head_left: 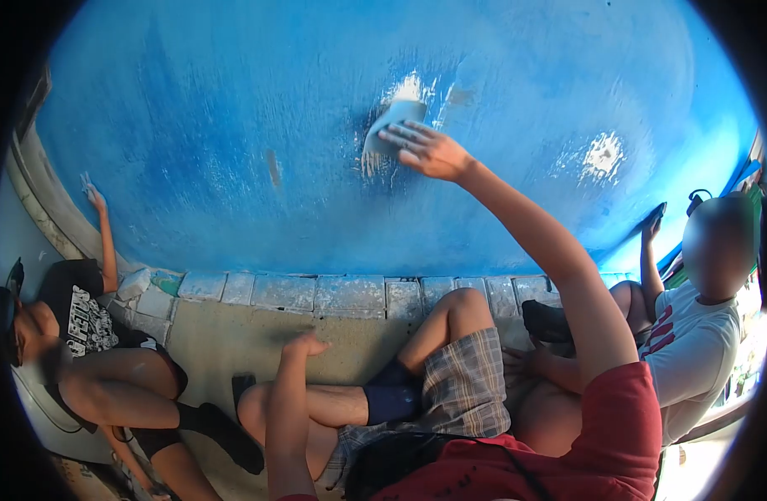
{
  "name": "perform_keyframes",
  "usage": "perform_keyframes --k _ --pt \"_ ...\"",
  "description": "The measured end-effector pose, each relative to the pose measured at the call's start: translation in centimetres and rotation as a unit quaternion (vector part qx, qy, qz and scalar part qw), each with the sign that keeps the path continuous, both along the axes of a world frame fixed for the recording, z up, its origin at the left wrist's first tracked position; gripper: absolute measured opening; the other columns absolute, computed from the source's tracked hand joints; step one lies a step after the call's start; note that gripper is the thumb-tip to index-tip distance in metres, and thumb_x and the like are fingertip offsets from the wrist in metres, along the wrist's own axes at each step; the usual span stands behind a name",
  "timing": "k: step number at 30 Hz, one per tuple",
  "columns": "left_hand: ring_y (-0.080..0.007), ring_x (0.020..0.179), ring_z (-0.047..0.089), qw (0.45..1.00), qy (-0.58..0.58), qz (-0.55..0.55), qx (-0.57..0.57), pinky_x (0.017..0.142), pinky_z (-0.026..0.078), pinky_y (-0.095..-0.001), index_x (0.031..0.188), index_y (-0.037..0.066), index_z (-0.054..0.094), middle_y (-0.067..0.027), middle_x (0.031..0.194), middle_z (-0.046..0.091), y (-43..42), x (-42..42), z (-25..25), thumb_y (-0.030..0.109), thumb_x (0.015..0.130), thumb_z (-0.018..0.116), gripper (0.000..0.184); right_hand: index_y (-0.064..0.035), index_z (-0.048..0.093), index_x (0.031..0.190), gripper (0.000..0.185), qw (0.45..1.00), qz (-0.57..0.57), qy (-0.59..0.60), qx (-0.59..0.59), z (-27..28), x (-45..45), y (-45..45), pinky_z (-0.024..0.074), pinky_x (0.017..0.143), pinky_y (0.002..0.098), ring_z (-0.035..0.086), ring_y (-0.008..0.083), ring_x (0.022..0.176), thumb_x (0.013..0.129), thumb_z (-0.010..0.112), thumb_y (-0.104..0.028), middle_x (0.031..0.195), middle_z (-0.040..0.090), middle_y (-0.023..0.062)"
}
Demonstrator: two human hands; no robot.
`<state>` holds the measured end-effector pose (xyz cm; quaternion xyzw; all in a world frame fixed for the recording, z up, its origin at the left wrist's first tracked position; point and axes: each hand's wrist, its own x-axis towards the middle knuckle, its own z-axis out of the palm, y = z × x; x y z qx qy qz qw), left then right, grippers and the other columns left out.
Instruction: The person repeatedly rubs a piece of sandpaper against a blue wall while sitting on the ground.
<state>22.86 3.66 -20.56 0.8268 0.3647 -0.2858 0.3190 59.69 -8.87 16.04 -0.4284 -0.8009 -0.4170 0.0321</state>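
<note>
My right hand point(429, 153) is raised against the blue wall point(258, 108), its fingers pressing a bent grey sheet of sandpaper point(408, 113) to the surface. A white worn patch point(410, 87) shows just above the sheet, and paint is scraped away below it. Down over my lap, my left hand point(306, 342) hangs in the air near my knee, slightly blurred, with its fingers loosely apart. I can see nothing in it, and it touches neither the wall nor the floor.
A second white patch point(604, 156) marks the wall at right. Grey blocks point(283, 292) line the wall's foot. One person in a dark shirt point(83, 313) sits at left with a hand on the wall; another in a white shirt point(692, 334) sits close at right, also reaching to it.
</note>
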Motion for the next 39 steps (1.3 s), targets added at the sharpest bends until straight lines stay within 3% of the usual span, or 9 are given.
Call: perform_keyframes --k 6,8,13,18,23,26,29,34,39 --pt "-0.0328 0.138 0.033 0.999 -0.018 -0.015 0.021 0.112 0.029 -0.0424 0.147 0.004 0.028 -0.0190 0.150 0.032 0.6 -0.6 -1.7 0.058 0.083 0.058 0.089 -0.0013 0.056 0.115 0.031 0.844 -0.153 0.285 0.427 2.7 -1.8 1.5 0.0426 0.100 0.0452 0.052 0.0401 0.116 0.084 0.053 -0.004 0.126 0.056 0.0208" --pt "-0.0331 0.138 0.033 1.000 -0.004 -0.010 0.000 0.113 0.029 -0.0422 0.146 0.004 0.029 -0.0188 0.149 0.032 -0.5 -0.7 1.5 0.057 0.083 0.058 0.087 0.0002 0.056 0.112 0.033 0.944 -0.109 0.295 -0.102 -1.6 -2.8 1.2 0.0380 0.103 0.0489 0.049 0.0441 0.118 0.080 0.054 0.000 0.129 0.054 0.0204" --pt "-0.0334 0.138 0.032 1.000 -0.023 0.005 0.013 0.113 0.027 -0.0414 0.147 0.006 0.028 -0.0187 0.149 0.033 0.3 -0.3 -1.0 0.058 0.083 0.057 0.087 -0.0019 0.053 0.098 0.021 0.878 -0.073 0.275 0.384 -0.7 -2.3 2.4 0.0389 0.104 0.0480 0.052 0.0368 0.118 0.077 0.057 -0.004 0.128 0.056 0.0181" --pt "-0.0341 0.139 0.030 1.000 0.017 -0.019 -0.009 0.114 0.026 -0.0411 0.149 0.009 0.025 -0.0193 0.150 0.030 1.7 -0.5 -4.5 0.064 0.083 0.054 0.090 0.0013 0.053 0.122 0.044 0.963 -0.090 0.243 -0.069 -10.0 -0.9 1.5 0.0331 0.107 0.0503 0.044 0.0412 0.126 0.080 0.061 -0.012 0.128 0.056 0.0158" --pt "-0.0331 0.139 0.030 1.000 -0.012 0.017 0.000 0.114 0.027 -0.0422 0.147 0.003 0.027 -0.0191 0.151 0.029 -0.4 -0.3 2.8 0.057 0.085 0.056 0.087 0.0020 0.054 0.121 0.040 0.864 -0.163 0.310 0.361 -7.8 -0.5 -0.1 0.0396 0.103 0.0439 0.054 0.0334 0.118 0.082 0.047 -0.003 0.128 0.057 0.0140" --pt "-0.0334 0.139 0.031 1.000 -0.004 -0.019 -0.001 0.113 0.027 -0.0427 0.146 0.002 0.029 -0.0193 0.150 0.031 -0.3 0.8 1.1 0.057 0.085 0.056 0.087 -0.0008 0.057 0.122 0.048 0.983 -0.021 0.158 -0.092 -11.7 0.7 -1.2 0.0313 0.106 0.0553 0.040 0.0435 0.129 0.074 0.055 -0.001 0.136 0.051 0.0154" --pt "-0.0343 0.137 0.034 0.999 -0.031 0.000 0.034 0.112 0.029 -0.0425 0.144 0.001 0.032 -0.0201 0.148 0.035 1.1 -0.5 0.5 0.057 0.084 0.058 0.086 -0.0029 0.061 0.106 0.026 0.894 -0.146 0.282 0.317 -5.3 0.5 -2.7 0.0345 0.104 0.0538 0.049 0.0417 0.121 0.081 0.051 -0.003 0.131 0.055 0.0155" --pt "-0.0343 0.138 0.031 1.000 -0.018 0.003 -0.008 0.113 0.027 -0.0425 0.146 0.003 0.028 -0.0197 0.149 0.033 1.8 0.4 -0.4 0.063 0.081 0.058 0.093 -0.0003 0.058 0.097 0.017 0.996 -0.032 0.085 -0.025 -7.9 0.7 -2.0 0.0337 0.105 0.0525 0.051 0.0376 0.120 0.084 0.050 -0.008 0.134 0.055 0.0118" --pt "-0.0344 0.135 0.037 0.997 -0.067 0.035 0.009 0.111 0.032 -0.0426 0.144 0.002 0.032 -0.0203 0.145 0.039 1.7 0.0 1.8 0.057 0.081 0.061 0.088 -0.0045 0.053 0.087 0.004 0.911 -0.141 0.197 0.333 -1.3 0.9 -1.6 0.0328 0.107 0.0514 0.048 0.0382 0.124 0.088 0.050 -0.006 0.137 0.050 0.0154"
